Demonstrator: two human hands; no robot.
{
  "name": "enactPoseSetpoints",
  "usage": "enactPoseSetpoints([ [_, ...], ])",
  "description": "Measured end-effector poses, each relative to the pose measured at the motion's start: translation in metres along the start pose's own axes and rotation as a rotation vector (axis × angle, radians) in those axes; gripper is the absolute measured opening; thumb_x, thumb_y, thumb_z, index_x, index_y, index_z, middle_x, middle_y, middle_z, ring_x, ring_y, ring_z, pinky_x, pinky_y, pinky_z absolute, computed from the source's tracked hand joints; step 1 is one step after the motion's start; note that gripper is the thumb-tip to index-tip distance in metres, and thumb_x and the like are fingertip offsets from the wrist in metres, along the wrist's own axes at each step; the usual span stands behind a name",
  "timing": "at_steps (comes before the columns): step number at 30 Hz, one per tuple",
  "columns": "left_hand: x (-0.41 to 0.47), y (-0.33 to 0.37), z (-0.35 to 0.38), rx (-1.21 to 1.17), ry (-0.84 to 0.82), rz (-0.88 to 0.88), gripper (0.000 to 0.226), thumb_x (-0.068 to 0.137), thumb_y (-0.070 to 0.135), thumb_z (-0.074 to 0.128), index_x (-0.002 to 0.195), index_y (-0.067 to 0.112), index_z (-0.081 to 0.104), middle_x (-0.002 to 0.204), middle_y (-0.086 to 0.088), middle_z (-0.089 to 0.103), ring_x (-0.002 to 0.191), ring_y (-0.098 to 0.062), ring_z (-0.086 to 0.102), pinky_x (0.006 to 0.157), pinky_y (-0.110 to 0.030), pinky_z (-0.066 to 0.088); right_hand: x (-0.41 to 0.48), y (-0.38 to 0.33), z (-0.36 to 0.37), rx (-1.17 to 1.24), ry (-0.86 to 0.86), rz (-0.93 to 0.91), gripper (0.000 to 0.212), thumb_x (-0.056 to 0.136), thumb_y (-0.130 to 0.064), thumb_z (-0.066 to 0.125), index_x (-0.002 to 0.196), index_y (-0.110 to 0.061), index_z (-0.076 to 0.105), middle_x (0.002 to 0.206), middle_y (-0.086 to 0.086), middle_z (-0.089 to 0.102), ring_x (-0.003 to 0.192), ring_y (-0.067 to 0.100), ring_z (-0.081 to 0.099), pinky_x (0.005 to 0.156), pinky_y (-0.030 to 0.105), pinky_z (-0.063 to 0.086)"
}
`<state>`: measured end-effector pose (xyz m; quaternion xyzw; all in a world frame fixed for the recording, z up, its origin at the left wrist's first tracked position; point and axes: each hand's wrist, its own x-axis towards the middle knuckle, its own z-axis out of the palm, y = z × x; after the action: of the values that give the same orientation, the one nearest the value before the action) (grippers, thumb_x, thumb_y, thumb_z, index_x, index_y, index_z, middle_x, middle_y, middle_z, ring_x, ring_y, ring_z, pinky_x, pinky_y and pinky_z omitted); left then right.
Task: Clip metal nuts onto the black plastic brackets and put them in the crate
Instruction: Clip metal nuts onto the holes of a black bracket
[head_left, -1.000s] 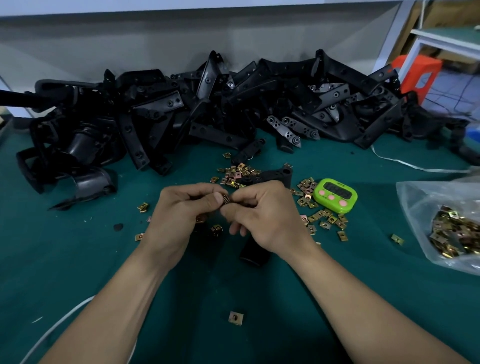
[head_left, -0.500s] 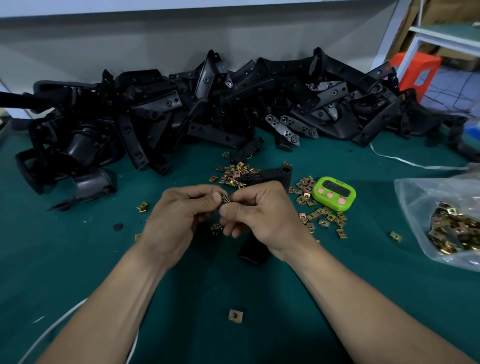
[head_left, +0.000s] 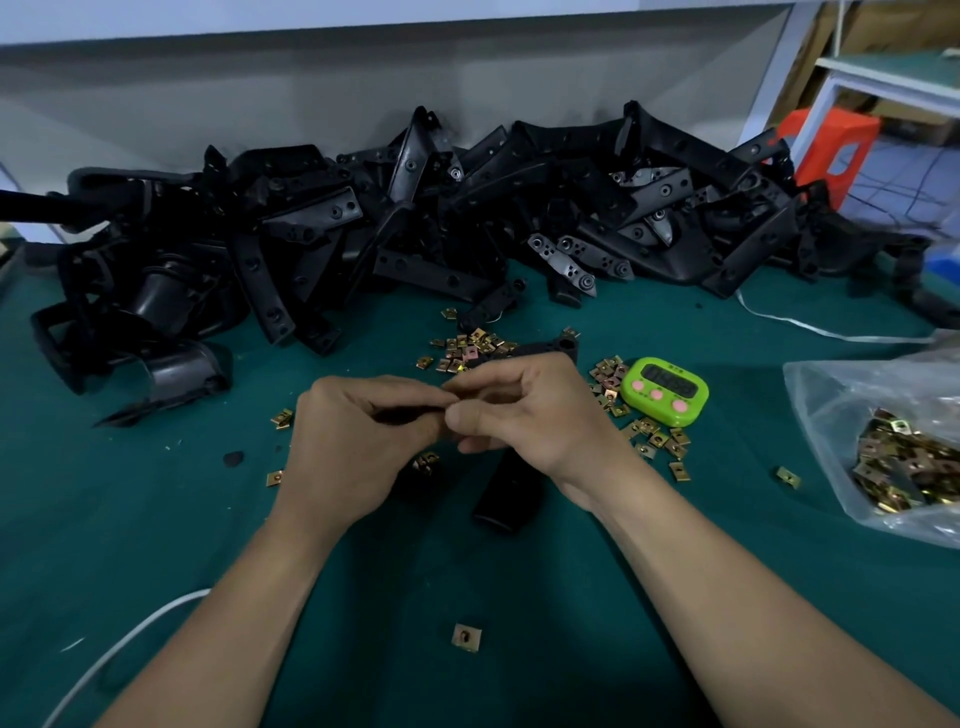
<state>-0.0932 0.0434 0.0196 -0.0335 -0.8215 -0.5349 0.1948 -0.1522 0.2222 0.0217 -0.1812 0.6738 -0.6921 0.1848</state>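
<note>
1. Our left hand (head_left: 358, 447) and right hand (head_left: 530, 415) meet fingertip to fingertip at the middle of the frame, both with fingers curled in a pinch.
2. The long black plastic bracket (head_left: 508, 496) passes under the right hand, with an end showing above and below it. A dark strip in the left hand's grip looks like part of it. The metal nut being fitted is hidden between our thumbs, so we cannot tell how far it is seated.
3. To do this step well, we would brace the bracket firmly in the right hand, square the nut's open mouth to the bracket's edge, and push straight with the thumb pad. A skewed push could spring the nut away.
4. Loose brass-coloured square nuts (head_left: 470, 351) lie just above and to the right of the hands, and a single stray nut (head_left: 466, 637) sits at lower centre.
5. Further right are a lime-green timer with pink buttons (head_left: 665, 389) and a clear plastic bag of nuts (head_left: 883, 441).
6. A heap of black brackets (head_left: 415, 223) spans the upper half, on the dark green table mat (head_left: 156, 519).
7. The crate is not in view.
</note>
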Motion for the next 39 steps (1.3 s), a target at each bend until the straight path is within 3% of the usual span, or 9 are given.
enactPoseSetpoints([
  [8, -0.006, 0.008, 0.005, 0.180, 0.049, 0.084, 0.028, 0.071, 0.016, 0.085, 0.085, 0.040, 0.080, 0.081, 0.022, 0.075, 0.075, -0.004, 0.073, 0.067, -0.015, 0.056, -0.001, -0.009, -0.004, 0.177, -0.022, 0.160, 0.016, 0.081, 0.013, 0.072, 0.092, 0.001, 0.075, 0.081, 0.015, 0.074, 0.075, 0.023, 0.073, 0.065, 0.029, 0.061],
  [14, -0.011, 0.019, 0.007, 0.282, 0.053, 0.200, 0.019, 0.065, 0.022, 0.083, 0.078, 0.035, 0.079, 0.077, 0.021, 0.073, 0.067, 0.000, 0.069, 0.061, -0.005, 0.048, -0.003, -0.015, -0.007, 0.171, -0.101, 0.282, 0.016, 0.080, 0.016, 0.070, 0.088, 0.002, 0.073, 0.074, 0.014, 0.072, 0.065, 0.021, 0.071, 0.060, 0.027, 0.060],
  [21, -0.014, 0.022, 0.008, 0.337, -0.028, 0.245, 0.014, 0.064, 0.023, 0.083, 0.075, 0.031, 0.080, 0.069, 0.022, 0.071, 0.065, 0.004, 0.068, 0.060, -0.006, 0.048, -0.005, -0.021, -0.012, 0.139, -0.185, 0.379, 0.035, 0.078, 0.023, 0.064, 0.066, -0.008, 0.074, 0.068, 0.014, 0.070, 0.060, 0.021, 0.069, 0.056, 0.027, 0.059],
  [24, -0.016, 0.020, 0.008, 0.300, -0.021, 0.189, 0.016, 0.063, 0.024, 0.083, 0.073, 0.035, 0.079, 0.069, 0.021, 0.072, 0.062, 0.004, 0.069, 0.058, -0.009, 0.050, -0.004, -0.022, -0.012, 0.126, -0.193, 0.405, 0.029, 0.079, 0.023, 0.064, 0.071, -0.004, 0.072, 0.067, 0.013, 0.070, 0.057, 0.019, 0.068, 0.054, 0.026, 0.058],
  [29, -0.011, 0.013, 0.010, 0.057, 0.097, -0.075, 0.016, 0.069, 0.025, 0.078, 0.077, 0.039, 0.080, 0.070, 0.017, 0.075, 0.062, 0.000, 0.071, 0.057, -0.012, 0.053, -0.005, -0.027, -0.006, 0.130, -0.093, 0.344, 0.011, 0.091, 0.007, 0.065, 0.089, 0.000, 0.072, 0.074, 0.013, 0.073, 0.060, 0.019, 0.070, 0.055, 0.024, 0.057],
  [31, -0.005, 0.008, 0.007, 0.084, 0.248, -0.162, 0.025, 0.073, 0.020, 0.077, 0.080, 0.044, 0.079, 0.072, 0.021, 0.075, 0.065, 0.002, 0.070, 0.060, -0.013, 0.053, -0.005, -0.032, -0.018, -0.144, 0.046, 0.257, 0.010, 0.091, -0.003, 0.068, 0.087, -0.006, 0.076, 0.071, 0.009, 0.074, 0.055, 0.016, 0.069, 0.052, 0.023, 0.054],
  [34, -0.003, 0.001, 0.003, 0.499, 0.325, -0.201, 0.021, 0.077, 0.024, 0.074, 0.082, 0.044, 0.077, 0.075, 0.024, 0.073, 0.073, -0.004, 0.069, 0.064, -0.021, 0.046, -0.009, -0.047, -0.057, -0.925, 0.225, 0.246, 0.020, 0.086, -0.016, 0.067, 0.069, -0.023, 0.076, 0.070, -0.002, 0.075, 0.059, 0.012, 0.069, 0.060, 0.025, 0.058],
  [36, -0.004, -0.002, 0.005, 0.736, 0.279, -0.213, 0.019, 0.082, 0.024, 0.071, 0.088, 0.040, 0.079, 0.088, 0.016, 0.077, 0.082, -0.019, 0.070, 0.066, -0.026, 0.039, -0.013, -0.054, -0.074, -1.092, 0.254, 0.348, 0.019, 0.083, -0.015, 0.070, 0.067, -0.023, 0.075, 0.083, -0.001, 0.075, 0.074, 0.017, 0.070, 0.071, 0.032, 0.060],
  [39, -0.003, -0.003, 0.010, 0.819, 0.241, -0.170, 0.019, 0.087, 0.026, 0.069, 0.100, 0.035, 0.081, 0.108, 0.008, 0.077, 0.103, -0.023, 0.068, 0.072, -0.029, 0.043, -0.016, -0.056, -0.067, -1.139, 0.196, 0.456, 0.011, 0.073, -0.022, 0.087, 0.072, -0.023, 0.076, 0.089, -0.002, 0.070, 0.080, 0.018, 0.066, 0.074, 0.035, 0.061],
])
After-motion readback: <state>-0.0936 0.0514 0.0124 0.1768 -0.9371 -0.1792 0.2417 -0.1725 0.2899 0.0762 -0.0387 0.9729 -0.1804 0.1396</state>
